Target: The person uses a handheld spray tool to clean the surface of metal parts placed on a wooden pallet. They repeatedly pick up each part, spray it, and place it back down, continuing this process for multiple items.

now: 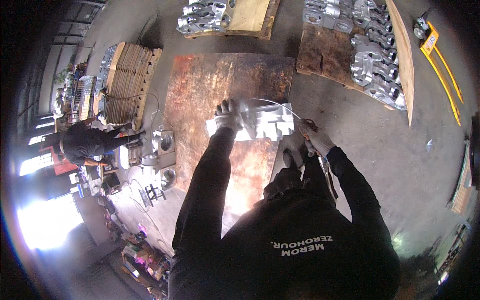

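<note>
A bright silver metal casting (272, 122) with recesses along it lies across a worn wooden board. My left hand (228, 117), in a pale work glove, grips its left part with bent fingers. Beside that hand a pale patch is blurred and glaring, so its shape cannot be made out. At the casting's right end, my right hand (318, 139), also gloved, is closed round a tool with a brownish handle (306, 127). A thin pale curved rod or line (272, 101) runs from there over the casting. A silvery hose-like length (328, 177) hangs below my right hand.
The stained board (195, 100) lies before me. Silver castings (375, 65) stand on a pallet at far right, more castings (202, 17) at the back. Yellow pallet-jack forks (445, 75) lie right. Left are stacked wooden boards (127, 82), cables and a bending person (85, 142).
</note>
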`<action>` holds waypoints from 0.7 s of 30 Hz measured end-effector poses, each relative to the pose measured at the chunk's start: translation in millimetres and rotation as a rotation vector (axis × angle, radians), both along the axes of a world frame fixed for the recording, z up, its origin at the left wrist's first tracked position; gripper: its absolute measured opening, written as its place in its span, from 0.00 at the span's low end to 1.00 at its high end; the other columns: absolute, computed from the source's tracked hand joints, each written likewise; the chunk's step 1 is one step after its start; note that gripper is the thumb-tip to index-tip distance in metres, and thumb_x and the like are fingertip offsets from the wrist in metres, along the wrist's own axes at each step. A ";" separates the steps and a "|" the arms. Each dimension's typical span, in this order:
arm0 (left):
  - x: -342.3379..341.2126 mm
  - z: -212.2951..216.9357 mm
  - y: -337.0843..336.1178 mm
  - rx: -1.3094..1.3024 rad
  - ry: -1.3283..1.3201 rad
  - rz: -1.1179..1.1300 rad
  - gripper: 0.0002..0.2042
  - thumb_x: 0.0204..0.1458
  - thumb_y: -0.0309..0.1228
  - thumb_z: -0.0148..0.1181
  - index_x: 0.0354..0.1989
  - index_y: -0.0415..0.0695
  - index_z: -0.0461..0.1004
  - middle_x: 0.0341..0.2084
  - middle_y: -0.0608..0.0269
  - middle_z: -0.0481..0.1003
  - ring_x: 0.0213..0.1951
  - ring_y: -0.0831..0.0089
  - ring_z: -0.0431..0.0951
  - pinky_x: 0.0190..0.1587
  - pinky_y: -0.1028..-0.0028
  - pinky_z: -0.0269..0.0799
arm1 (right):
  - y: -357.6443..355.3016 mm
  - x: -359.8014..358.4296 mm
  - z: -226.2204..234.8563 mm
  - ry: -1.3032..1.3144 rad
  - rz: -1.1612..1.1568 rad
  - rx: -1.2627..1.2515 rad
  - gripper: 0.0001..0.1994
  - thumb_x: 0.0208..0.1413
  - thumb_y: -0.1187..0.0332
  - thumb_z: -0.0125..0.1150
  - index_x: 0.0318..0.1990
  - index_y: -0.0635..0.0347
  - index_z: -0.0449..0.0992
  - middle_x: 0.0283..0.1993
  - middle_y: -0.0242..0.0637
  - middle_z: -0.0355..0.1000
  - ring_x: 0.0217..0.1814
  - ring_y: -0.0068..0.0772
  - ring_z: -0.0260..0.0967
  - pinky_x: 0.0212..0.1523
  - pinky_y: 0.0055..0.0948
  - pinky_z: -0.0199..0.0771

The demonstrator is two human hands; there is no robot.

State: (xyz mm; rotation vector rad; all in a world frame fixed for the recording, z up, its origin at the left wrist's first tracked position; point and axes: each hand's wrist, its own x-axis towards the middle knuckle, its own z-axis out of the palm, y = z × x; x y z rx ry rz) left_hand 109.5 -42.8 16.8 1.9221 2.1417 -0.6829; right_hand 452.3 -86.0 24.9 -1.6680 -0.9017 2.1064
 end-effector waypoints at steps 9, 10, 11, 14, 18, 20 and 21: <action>1.6 3.5 -3.2 0.081 -0.053 0.064 0.60 0.26 0.42 0.79 0.70 0.46 0.43 0.67 0.48 0.52 0.66 0.46 0.56 0.64 0.54 0.59 | 22.9 -21.9 -2.5 0.007 0.053 0.094 0.18 0.59 0.49 0.57 0.29 0.53 0.69 0.18 0.23 0.59 0.14 0.18 0.55 0.14 0.24 0.54; 0.2 1.8 -4.3 0.090 -0.047 0.060 0.60 0.27 0.41 0.79 0.70 0.46 0.44 0.67 0.48 0.52 0.65 0.46 0.56 0.64 0.54 0.59 | 27.2 -23.1 -3.0 -0.029 0.107 0.109 0.18 0.59 0.49 0.57 0.28 0.53 0.69 0.17 0.23 0.59 0.14 0.17 0.55 0.14 0.24 0.54; 2.1 2.7 -3.1 0.101 -0.043 0.050 0.59 0.27 0.41 0.79 0.69 0.46 0.44 0.67 0.48 0.52 0.65 0.46 0.56 0.64 0.54 0.59 | 30.4 -25.3 -15.3 0.036 0.084 0.108 0.18 0.60 0.49 0.57 0.28 0.53 0.69 0.17 0.23 0.60 0.14 0.17 0.55 0.14 0.24 0.53; 5.9 7.0 2.0 0.039 -0.029 0.004 0.59 0.27 0.42 0.78 0.70 0.46 0.43 0.67 0.48 0.51 0.65 0.46 0.57 0.64 0.55 0.59 | 39.7 -26.8 -33.4 0.077 0.108 0.028 0.17 0.63 0.51 0.55 0.28 0.52 0.70 0.18 0.21 0.61 0.15 0.14 0.56 0.13 0.24 0.51; 4.9 8.7 0.6 0.071 -0.040 -0.004 0.59 0.28 0.43 0.78 0.70 0.47 0.43 0.68 0.48 0.50 0.65 0.47 0.57 0.64 0.55 0.60 | 43.3 -23.2 -57.3 0.219 0.074 0.255 0.18 0.63 0.49 0.52 0.28 0.52 0.70 0.17 0.22 0.61 0.14 0.15 0.56 0.14 0.24 0.52; 4.4 13.3 -1.0 0.029 -0.040 0.041 0.59 0.29 0.43 0.78 0.70 0.47 0.43 0.68 0.47 0.50 0.65 0.47 0.56 0.64 0.55 0.59 | 35.1 -36.0 -12.4 0.170 0.078 0.062 0.22 0.62 0.46 0.51 0.24 0.52 0.67 0.15 0.25 0.60 0.12 0.19 0.55 0.14 0.26 0.54; 6.1 14.7 1.5 0.013 -0.049 0.052 0.59 0.29 0.43 0.78 0.70 0.47 0.43 0.68 0.47 0.50 0.65 0.46 0.56 0.64 0.55 0.59 | 32.5 -35.2 -10.0 0.162 0.023 0.001 0.24 0.61 0.44 0.51 0.20 0.51 0.65 0.13 0.26 0.59 0.11 0.21 0.55 0.13 0.28 0.55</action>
